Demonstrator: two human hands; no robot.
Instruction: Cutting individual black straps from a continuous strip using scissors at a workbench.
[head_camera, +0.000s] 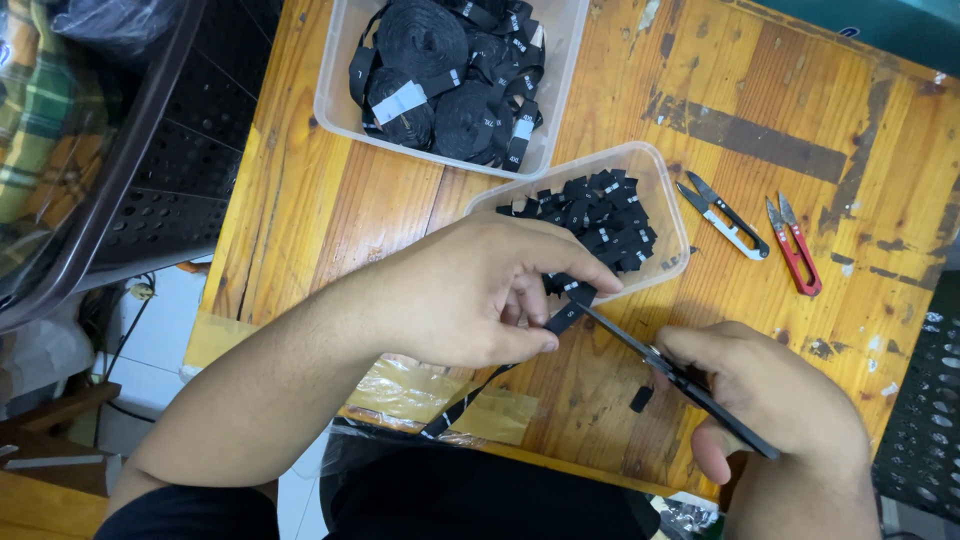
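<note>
At the far left a dark perforated crate (150, 190) is seen beside the wooden table (300, 220). Further right, a clear tub (335, 100) is filled with rolls of black label tape (440, 75). The left hand (460, 295) is curled, and the black label strip (562, 318) is pinched between its thumb and fingertips, its free end jutting out just beyond them. The strip's end is met by the blades of black scissors (690, 385), which are gripped by the closed fingers of the right hand (780, 400). A smaller tub (672, 205) of cut black labels (600, 215) lies just above the hands. Two thread snips, white (725, 215) and red (795, 245), are laid to the right.
</note>
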